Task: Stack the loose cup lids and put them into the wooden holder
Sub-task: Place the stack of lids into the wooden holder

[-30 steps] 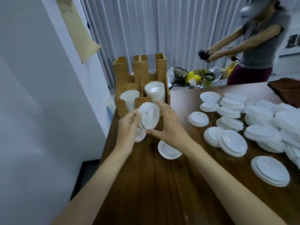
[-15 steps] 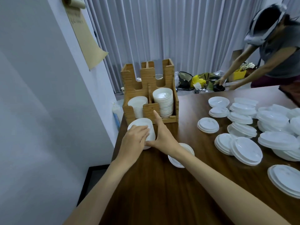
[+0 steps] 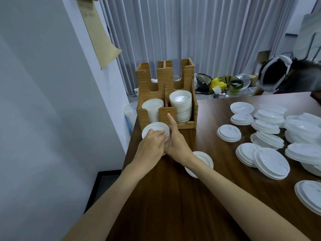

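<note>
Lid stack (image 3: 157,127): centre-left of frame, directly below wooden holder (image 3: 165,79)'s left front slot.
Left hand (image 3: 152,146): curled over the stack.
Right hand (image 3: 176,143): flanks the stack; grip cannot be told.

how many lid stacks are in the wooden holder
2 in the wooden holder: a shorter stack front left, a taller stack front right. Rear slots may hide more.

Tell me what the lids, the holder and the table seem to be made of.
The lids look like thin white plastic, slightly glossy. The holder seems light bamboo or wood, with visible grain. The table shows dark wood grain with a sheen, possibly veneer or laminate.
</note>
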